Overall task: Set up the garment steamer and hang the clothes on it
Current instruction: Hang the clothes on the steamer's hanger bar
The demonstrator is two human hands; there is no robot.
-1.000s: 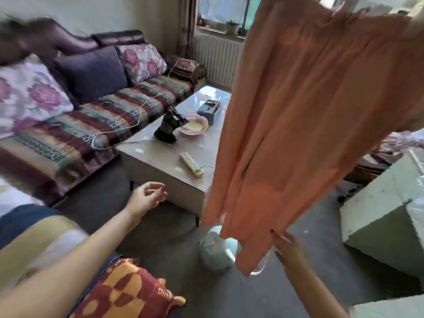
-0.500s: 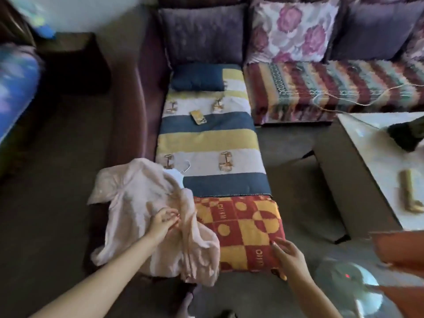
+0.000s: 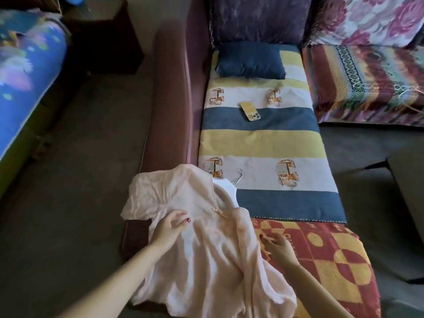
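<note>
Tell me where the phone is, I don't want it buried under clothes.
The phone lies face down on the striped cover, past the pink garment, between it and the blue pillow, touching neither.

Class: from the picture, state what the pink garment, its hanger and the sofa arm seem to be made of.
Pink garment: thin, matte woven cloth, judging by fine crinkles and soft folds. Hanger: white body, probably plastic, with a shiny metal hook. Sofa arm: smooth maroon upholstery, possibly leather or imitation.
</note>
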